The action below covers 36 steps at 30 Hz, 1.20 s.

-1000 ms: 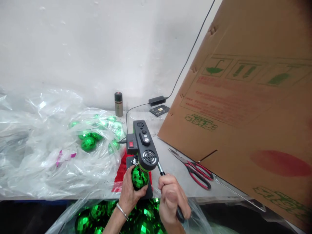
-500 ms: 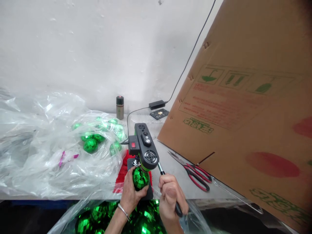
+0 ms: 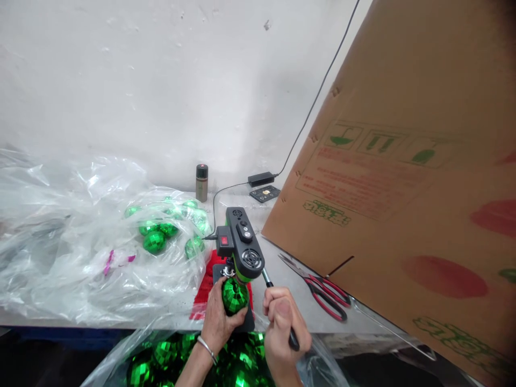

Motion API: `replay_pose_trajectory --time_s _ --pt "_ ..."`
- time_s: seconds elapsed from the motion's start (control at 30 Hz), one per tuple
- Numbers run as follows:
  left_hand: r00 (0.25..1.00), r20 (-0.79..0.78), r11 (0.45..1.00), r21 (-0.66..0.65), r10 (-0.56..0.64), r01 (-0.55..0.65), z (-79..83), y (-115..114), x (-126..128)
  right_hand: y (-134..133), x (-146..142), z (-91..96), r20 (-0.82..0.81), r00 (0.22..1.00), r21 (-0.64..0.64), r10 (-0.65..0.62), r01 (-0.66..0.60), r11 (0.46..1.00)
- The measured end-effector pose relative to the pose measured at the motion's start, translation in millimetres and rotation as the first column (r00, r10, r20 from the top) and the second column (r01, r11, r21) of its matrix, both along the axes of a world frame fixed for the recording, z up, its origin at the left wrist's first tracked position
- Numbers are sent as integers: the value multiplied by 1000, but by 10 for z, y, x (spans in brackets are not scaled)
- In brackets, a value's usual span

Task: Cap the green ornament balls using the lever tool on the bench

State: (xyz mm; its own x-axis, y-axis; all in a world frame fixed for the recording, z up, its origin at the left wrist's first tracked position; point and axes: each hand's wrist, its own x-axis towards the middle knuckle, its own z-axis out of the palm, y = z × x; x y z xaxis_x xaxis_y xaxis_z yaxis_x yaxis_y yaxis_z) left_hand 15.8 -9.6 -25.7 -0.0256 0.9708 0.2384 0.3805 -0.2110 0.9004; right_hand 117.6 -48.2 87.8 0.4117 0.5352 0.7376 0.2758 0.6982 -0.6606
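Note:
A shiny green faceted ball [image 3: 235,296] is gripped in my left hand [image 3: 216,317], fingers and thumb curled round its sides. It sits right under the front end of a black bench machine [image 3: 244,242] that has a red switch and round vents. Whether ball and machine touch, I cannot tell. My right hand [image 3: 286,328] is wrapped round the black grip of a lever [image 3: 294,339], whose metal rod runs up to the machine's right side. Beneath the machine are its dark base plate [image 3: 248,321] and a red cloth [image 3: 203,290].
Clear plastic sheeting [image 3: 72,242] with several green balls [image 3: 154,242] covers the left. Red-and-black scissors [image 3: 322,293] lie at right, before a big cardboard box [image 3: 382,161]. Behind stand a bottle [image 3: 202,183] and a power adapter [image 3: 260,179]. A bag of green balls [image 3: 141,371] hangs below the edge.
The view has shifted slightly, so most things sit a little lower or further right. Both hands keep their holds on the ball and the lever.

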Motion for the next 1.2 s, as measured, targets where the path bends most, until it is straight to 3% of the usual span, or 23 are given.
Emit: replay_pose_trajectory --time_s 0.43,0.67,0.8,0.9,1.03,1.13,1.2 --pt "999 30 1000 5 13 -13 -22 17 3 31 17 -57 5 1000 40 -9 9 999" --pt "1000 13 1000 -11 0 0 23 13 -2 45 25 -424 82 995 83 -50 43 996" --pt "1000 15 1000 -21 -15 16 41 3 -11 77 111 -603 300 953 113 -40 6 994" --pt "1000 21 999 -51 -11 12 79 14 -10 53 132 -413 290 957 106 -13 -18 994" --pt "997 73 995 -88 -32 39 106 -1 -27 1 60 208 78 997 -69 -3 8 998" --pt "996 93 998 -67 -8 14 -26 -187 -128 -16 15 524 23 1000 -158 -1 5 987" --pt "998 58 1000 -7 27 -27 -180 -416 -266 -17 10 555 30 1000 -147 -2 7 989"
